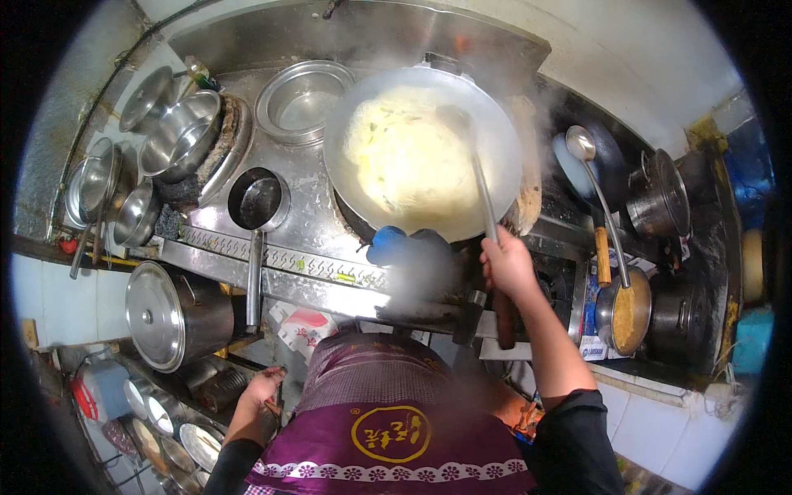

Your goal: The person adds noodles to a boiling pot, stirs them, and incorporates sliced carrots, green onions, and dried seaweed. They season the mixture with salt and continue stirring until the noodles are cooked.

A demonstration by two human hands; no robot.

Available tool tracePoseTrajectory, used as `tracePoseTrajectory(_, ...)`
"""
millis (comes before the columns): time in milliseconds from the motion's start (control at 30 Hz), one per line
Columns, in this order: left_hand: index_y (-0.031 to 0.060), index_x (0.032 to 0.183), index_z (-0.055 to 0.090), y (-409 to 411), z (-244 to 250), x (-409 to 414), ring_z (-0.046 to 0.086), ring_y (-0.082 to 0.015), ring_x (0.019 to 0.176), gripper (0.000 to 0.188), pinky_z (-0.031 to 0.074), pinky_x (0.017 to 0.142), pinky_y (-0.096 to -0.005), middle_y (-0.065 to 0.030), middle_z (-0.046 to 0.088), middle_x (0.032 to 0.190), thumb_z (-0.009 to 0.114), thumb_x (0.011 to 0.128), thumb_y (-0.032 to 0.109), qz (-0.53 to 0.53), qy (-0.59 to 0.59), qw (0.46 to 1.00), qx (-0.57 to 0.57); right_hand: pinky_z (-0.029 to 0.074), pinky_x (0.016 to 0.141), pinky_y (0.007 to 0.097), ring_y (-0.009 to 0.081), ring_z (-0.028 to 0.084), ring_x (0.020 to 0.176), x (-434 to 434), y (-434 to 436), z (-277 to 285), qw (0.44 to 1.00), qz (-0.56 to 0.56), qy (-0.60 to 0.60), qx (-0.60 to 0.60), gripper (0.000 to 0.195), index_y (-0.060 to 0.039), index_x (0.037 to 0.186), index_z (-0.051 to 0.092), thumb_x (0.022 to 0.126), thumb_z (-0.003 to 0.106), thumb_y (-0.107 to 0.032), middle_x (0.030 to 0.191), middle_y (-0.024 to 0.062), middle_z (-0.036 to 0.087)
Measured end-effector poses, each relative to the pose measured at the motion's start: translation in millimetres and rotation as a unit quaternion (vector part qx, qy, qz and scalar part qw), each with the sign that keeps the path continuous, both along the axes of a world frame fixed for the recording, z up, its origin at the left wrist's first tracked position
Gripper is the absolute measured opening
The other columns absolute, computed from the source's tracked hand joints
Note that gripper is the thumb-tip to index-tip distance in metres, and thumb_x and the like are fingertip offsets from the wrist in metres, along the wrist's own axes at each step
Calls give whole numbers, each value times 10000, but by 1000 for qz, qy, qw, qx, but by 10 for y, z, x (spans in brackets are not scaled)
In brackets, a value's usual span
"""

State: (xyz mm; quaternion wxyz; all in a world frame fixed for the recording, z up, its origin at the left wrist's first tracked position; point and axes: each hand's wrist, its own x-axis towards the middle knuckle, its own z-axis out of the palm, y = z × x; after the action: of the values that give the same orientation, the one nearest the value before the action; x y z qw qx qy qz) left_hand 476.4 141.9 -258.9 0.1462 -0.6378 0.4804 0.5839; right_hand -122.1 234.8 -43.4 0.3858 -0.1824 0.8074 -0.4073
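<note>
In a large metal wok (pixel 346 117), a pale yellow, steaming liquid (pixel 408 161) with green pieces is bubbling. My right hand (pixel 510 263) is closed round the metal shaft of a long ladle (pixel 486 192); its bowl is partly sunk in the liquid, and its wooden end points down towards me. A blue and dark cloth (pixel 390 244) lies at the wok's near edge, partly blurred by steam. My left hand (pixel 265 383) hangs low beside my purple apron, fingers bent; whether it holds anything is unclear.
Left of the wok are a round metal pot (pixel 303 105), a long-handled dark pan (pixel 257 198) and stacked steel bowls (pixel 185 136). A large lidded stockpot (pixel 154 315) stands lower left, above seasoning containers (pixel 161 414). On the right are another ladle (pixel 597 179), a blackened pot (pixel 659 198) and a bowl (pixel 625 315).
</note>
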Motion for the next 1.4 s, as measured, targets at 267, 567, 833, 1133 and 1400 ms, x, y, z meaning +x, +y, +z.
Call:
tracePoseTrajectory(267, 13, 1291, 540, -101, 254, -295, 605, -142, 814, 437, 491, 587, -294, -51, 653, 1129, 598, 912, 222, -58, -4, 997, 45, 383, 441, 192, 70, 438, 556, 431, 196, 236, 482, -267, -764, -337, 351, 48, 1291, 389, 1019, 412, -174, 791, 41, 472)
tracePoseTrajectory(567, 1, 1262, 561, -210, 437, -339, 588, -154, 911, 407, 481, 772, -310, -85, 651, 1098, 592, 935, 243, -16, -44, 998, 51, 347, 379, 258, 98, 416, 463, 457, 460, 1023, 939, -128, -308, -89, 276, -5, 1195, 491, 927, 505, -67, 687, 43, 489)
tracePoseTrajectory(833, -15, 1232, 567, -301, 15, -225, 585, -172, 964, 377, 452, 849, -293, -76, 642, 1129, 569, 933, 215, -27, 42, 998, 28, 487, 856, 478, 454, 588, 1024, 554, 844, 831, 935, 250, 223, 117, 580, 27, 1378, 328, 874, 573, -122, 1067, 311, 605)
tracePoseTrajectory(1133, -20, 1112, 599, -366, 258, -315, 604, -184, 894, 276, 483, 817, -317, -61, 659, 1001, 603, 904, 160, 59, 38, 997, -23, 458, 871, 491, 483, 569, 1005, 412, 374, 118, 938, 192, 232, 171, 652, 44, 1401, 306, 854, 589, -169, 1081, 339, 578)
tracePoseTrajectory(1400, 40, 1255, 562, -141, 61, -53, 597, -157, 848, 372, 492, 697, -299, -54, 638, 1114, 543, 949, 251, -265, -43, 962, 41, 511, 708, 495, 454, 626, 843, 155, 98, -12, 924, 276, 237, 118, 700, 35, 1445, 192, 900, 585, -161, 993, 307, 612)
